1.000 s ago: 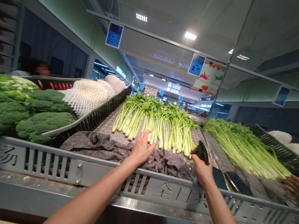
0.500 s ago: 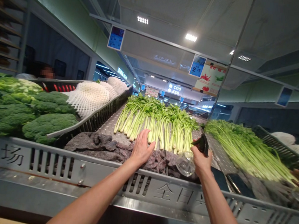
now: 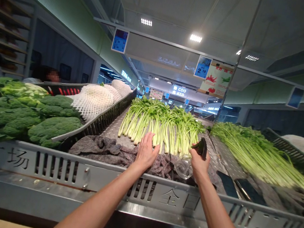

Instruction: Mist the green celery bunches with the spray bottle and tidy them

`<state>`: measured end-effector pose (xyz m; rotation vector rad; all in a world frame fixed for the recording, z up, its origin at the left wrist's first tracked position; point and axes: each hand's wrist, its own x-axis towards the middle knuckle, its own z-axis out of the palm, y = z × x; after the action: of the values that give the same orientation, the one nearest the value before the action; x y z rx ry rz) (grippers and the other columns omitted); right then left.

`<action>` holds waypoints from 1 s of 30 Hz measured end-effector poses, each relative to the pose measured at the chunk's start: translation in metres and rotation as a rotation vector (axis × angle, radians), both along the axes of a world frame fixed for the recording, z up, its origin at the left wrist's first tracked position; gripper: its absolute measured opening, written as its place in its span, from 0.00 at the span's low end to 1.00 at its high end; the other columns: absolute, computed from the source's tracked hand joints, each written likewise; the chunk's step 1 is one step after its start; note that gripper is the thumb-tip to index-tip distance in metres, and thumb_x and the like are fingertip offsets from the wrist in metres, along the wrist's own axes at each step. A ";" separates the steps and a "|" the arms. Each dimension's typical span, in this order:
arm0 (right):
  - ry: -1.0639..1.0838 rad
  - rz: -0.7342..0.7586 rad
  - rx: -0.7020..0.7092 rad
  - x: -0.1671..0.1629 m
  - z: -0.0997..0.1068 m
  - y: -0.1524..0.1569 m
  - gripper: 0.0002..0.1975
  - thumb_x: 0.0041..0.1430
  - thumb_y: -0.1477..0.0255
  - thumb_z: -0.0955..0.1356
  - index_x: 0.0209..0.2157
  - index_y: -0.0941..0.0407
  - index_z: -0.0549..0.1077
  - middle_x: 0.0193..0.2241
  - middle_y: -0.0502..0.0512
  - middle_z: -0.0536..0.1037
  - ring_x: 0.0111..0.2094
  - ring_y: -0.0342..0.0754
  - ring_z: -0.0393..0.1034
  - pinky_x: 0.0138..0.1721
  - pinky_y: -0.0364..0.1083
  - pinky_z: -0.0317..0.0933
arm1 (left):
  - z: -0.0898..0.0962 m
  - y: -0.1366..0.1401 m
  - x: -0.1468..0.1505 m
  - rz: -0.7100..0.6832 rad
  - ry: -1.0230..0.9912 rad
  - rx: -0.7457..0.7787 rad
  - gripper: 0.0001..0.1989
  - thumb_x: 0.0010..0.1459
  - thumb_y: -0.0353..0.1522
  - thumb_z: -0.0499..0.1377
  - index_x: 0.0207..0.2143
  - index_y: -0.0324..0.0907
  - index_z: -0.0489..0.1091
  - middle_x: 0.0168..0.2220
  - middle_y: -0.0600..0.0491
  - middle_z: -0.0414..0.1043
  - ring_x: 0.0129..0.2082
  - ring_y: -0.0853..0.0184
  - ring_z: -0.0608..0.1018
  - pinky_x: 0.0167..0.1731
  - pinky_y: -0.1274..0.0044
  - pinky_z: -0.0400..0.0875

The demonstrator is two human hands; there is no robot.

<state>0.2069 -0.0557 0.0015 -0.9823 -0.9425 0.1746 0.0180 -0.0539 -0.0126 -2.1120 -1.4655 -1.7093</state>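
Observation:
Bunches of celery [image 3: 164,124] lie side by side on the sloped, patterned display, leaves toward the back and cut ends toward me. My left hand [image 3: 147,151] lies flat with fingers stretched out, its fingertips at the cut ends near the middle. My right hand [image 3: 199,163] is closed around a clear spray bottle [image 3: 183,168] with a black trigger head, beside the right end of the celery row. The bottle is tilted, and its grip is partly hidden by my fingers. Under both hands runs a crumpled dark cloth [image 3: 105,150].
Broccoli [image 3: 55,128] and produce in white foam nets [image 3: 96,98] fill the left side behind a black slatted divider [image 3: 101,121]. A grey rail [image 3: 100,175] edges the front. A mirror [image 3: 262,110] stands at right, with a dark phone [image 3: 227,182] beside it. People are at far left.
My right hand has moved a little to the left with the spray bottle. The left hand stays at the celery ends; the view has shifted slightly.

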 end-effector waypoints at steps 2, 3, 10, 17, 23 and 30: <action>0.016 -0.019 0.019 -0.001 0.001 -0.002 0.16 0.36 0.73 0.66 0.33 0.58 0.70 0.27 0.50 0.71 0.27 0.42 0.64 0.32 0.41 0.58 | 0.000 -0.001 0.000 0.006 -0.002 0.002 0.22 0.51 0.33 0.50 0.49 0.35 0.56 0.53 0.41 0.56 0.54 0.59 0.58 0.52 0.65 0.54; 0.020 -0.029 0.024 -0.002 0.002 -0.003 0.16 0.36 0.73 0.66 0.33 0.58 0.70 0.26 0.49 0.71 0.27 0.42 0.64 0.32 0.41 0.58 | 0.000 -0.001 0.000 0.010 -0.002 0.002 0.22 0.51 0.33 0.50 0.49 0.36 0.56 0.53 0.41 0.56 0.54 0.59 0.58 0.52 0.64 0.54; -0.021 -0.128 0.038 -0.002 0.000 0.005 0.14 0.36 0.72 0.65 0.31 0.58 0.70 0.25 0.48 0.70 0.26 0.42 0.63 0.32 0.42 0.58 | 0.000 -0.002 0.000 0.030 0.014 0.003 0.22 0.51 0.33 0.50 0.49 0.35 0.56 0.53 0.41 0.56 0.54 0.59 0.58 0.52 0.65 0.54; -0.054 -0.094 -0.040 -0.008 -0.010 0.014 0.15 0.37 0.72 0.65 0.33 0.57 0.69 0.26 0.48 0.70 0.26 0.42 0.63 0.31 0.42 0.57 | -0.001 -0.001 0.000 0.056 0.058 -0.004 0.23 0.52 0.33 0.50 0.50 0.35 0.55 0.54 0.41 0.55 0.54 0.59 0.58 0.51 0.65 0.55; -0.088 -0.108 -0.027 -0.005 -0.012 0.016 0.16 0.38 0.72 0.64 0.34 0.57 0.69 0.26 0.49 0.70 0.25 0.43 0.63 0.30 0.42 0.56 | 0.008 0.014 -0.002 0.104 0.219 0.092 0.24 0.51 0.33 0.51 0.51 0.35 0.55 0.56 0.41 0.51 0.55 0.57 0.56 0.53 0.63 0.50; -0.200 -0.238 -0.082 0.004 -0.009 0.008 0.15 0.38 0.71 0.63 0.33 0.57 0.69 0.26 0.50 0.70 0.26 0.45 0.63 0.31 0.44 0.56 | 0.011 0.029 -0.015 0.179 0.120 0.106 0.23 0.51 0.34 0.50 0.50 0.37 0.56 0.56 0.42 0.53 0.55 0.58 0.57 0.53 0.64 0.52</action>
<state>0.2112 -0.0475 -0.0080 -1.1950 -0.9974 -0.0872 0.0035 -0.0253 -0.0018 -1.9292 -1.4476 -1.5342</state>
